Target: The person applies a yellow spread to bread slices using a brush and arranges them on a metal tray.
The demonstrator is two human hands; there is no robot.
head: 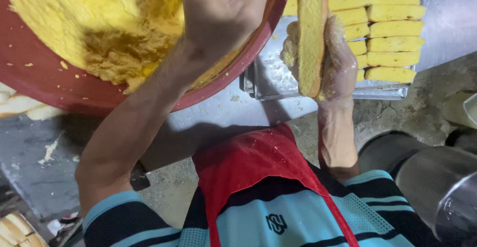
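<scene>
My left hand point(218, 11) reaches into a big red bowl point(44, 78) of yellow paste point(99, 18); its fingers run past the top edge, so its grip is hidden. My right hand point(335, 53), crumb-coated, holds a long slice of toasted bread point(312, 38) upright, edge toward me, just right of the bowl's rim. Behind it a metal tray point(271, 78) carries rows of yellow-coated bread slices point(395, 28).
The tray and bowl rest on a steel worktop point(223, 113). Plain bread slices point(20, 105) lie at the left under the bowl, more bread point(17, 229) at the bottom left. A shiny metal container point(442, 187) stands at the lower right. My red apron point(253, 167) fills the foreground.
</scene>
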